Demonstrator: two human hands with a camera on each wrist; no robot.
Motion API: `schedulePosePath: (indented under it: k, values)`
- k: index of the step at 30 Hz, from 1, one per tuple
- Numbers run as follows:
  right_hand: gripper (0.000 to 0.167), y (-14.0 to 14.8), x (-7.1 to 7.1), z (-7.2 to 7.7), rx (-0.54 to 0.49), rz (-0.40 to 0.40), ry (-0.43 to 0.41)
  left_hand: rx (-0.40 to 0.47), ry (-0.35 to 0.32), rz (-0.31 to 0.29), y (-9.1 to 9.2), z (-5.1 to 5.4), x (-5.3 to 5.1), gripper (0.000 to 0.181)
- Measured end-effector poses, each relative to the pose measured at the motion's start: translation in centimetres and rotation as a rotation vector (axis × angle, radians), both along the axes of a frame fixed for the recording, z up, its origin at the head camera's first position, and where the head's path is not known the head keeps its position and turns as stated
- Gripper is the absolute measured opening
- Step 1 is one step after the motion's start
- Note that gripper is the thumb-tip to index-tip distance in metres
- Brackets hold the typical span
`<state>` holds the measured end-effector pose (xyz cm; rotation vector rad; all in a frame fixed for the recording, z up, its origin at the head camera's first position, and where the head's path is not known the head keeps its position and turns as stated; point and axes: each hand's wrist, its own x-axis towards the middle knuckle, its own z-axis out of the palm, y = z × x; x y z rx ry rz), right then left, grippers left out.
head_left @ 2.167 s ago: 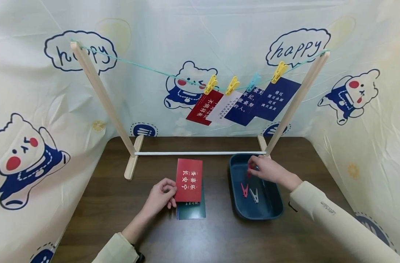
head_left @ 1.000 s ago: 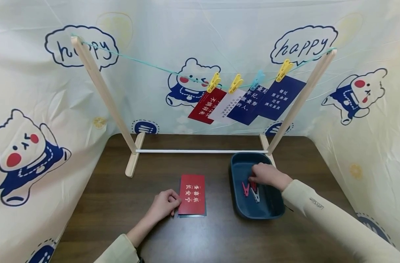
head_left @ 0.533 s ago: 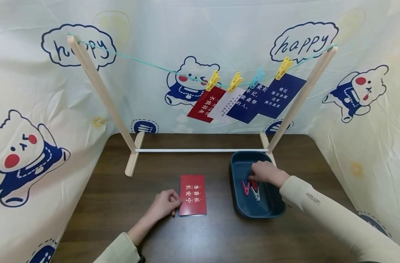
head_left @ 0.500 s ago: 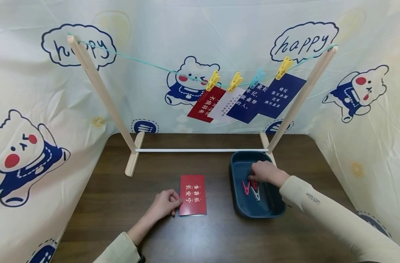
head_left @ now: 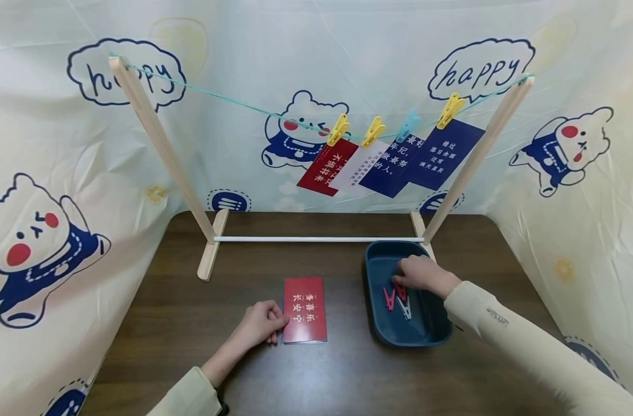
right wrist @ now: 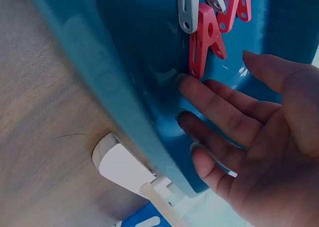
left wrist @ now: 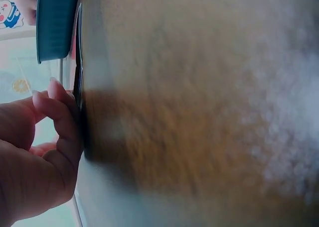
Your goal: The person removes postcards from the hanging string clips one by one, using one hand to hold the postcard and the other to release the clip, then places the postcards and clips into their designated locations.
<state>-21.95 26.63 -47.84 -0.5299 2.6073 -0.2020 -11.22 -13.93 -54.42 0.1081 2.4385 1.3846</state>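
Thumb and fingers of my left hand (head_left: 260,323) pinch the left edge of a red card (head_left: 304,309) with white characters. It lies over other cards, whose edges barely show; in the left wrist view their thin edges lie along the table by the fingers. My right hand (head_left: 422,273) is inside a dark blue tray (head_left: 412,336). In the right wrist view its thumb stands apart from loosely bent fingers, holding nothing, fingertips close beside a red clothespin (right wrist: 202,45). Next to that lie a pink clothespin (head_left: 389,299) and a grey clothespin (head_left: 405,309).
A wooden frame (head_left: 162,147) with a white crossbar (head_left: 316,239) stands behind. On its green string (head_left: 233,101), yellow clothespins (head_left: 339,129) and a blue clothespin (head_left: 408,125) hold several cards (head_left: 443,153). The frame's right foot is behind the tray. A printed cloth (head_left: 40,138) surrounds the table.
The left hand has brought the red card nearer and squarely over the stack. The right hand has let go of the red clothespin, which now lies beside the others in the tray.
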Motion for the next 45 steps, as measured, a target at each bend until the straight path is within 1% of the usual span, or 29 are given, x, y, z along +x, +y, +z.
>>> schedulePosePath:
  k: [5,10,15,21,24,29,32,37,40,42,45]
  values:
    - [0.021,0.3,0.3,-0.3,-0.037,-0.022,0.011,0.000,-0.007,-0.002,0.0,0.0,0.0,0.019]
    - [0.021,0.6,0.6,-0.6,-0.074,-0.026,0.022,0.000,-0.003,-0.008,0.1,0.0,0.0,0.018]
    - [0.020,0.5,0.7,-0.2,-0.085,-0.028,0.037,0.000,0.001,-0.018,0.0,0.0,0.0,0.017]
    - [0.020,0.4,1.0,0.3,-0.101,-0.018,0.061,-0.011,-0.008,-0.045,0.0,0.7,0.0,0.019]
    - [0.019,0.4,1.2,0.7,-0.122,0.007,0.102,-0.020,0.006,-0.022,0.1,1.3,-0.1,0.017]
    - [0.018,0.1,1.3,1.4,-0.164,0.063,0.177,-0.028,0.051,0.058,0.5,2.4,-0.4,0.013]
    - [0.017,0.0,1.4,2.0,-0.187,0.059,0.182,-0.010,0.082,0.081,0.7,3.2,-0.9,0.011]
    - [0.018,-0.1,1.5,3.4,-0.245,0.035,0.178,0.052,0.142,0.085,1.0,4.8,-2.3,0.008]
    - [0.019,-0.4,1.4,4.5,-0.293,0.047,0.218,0.089,0.187,0.076,1.0,5.6,-3.1,0.012]
    - [0.019,-0.8,1.3,5.3,-0.327,0.061,0.250,0.106,0.232,0.070,0.9,6.0,-3.6,0.015]
    - [0.021,-1.3,0.9,6.8,-0.367,0.090,0.287,0.127,0.325,0.059,1.0,6.9,-4.4,0.017]
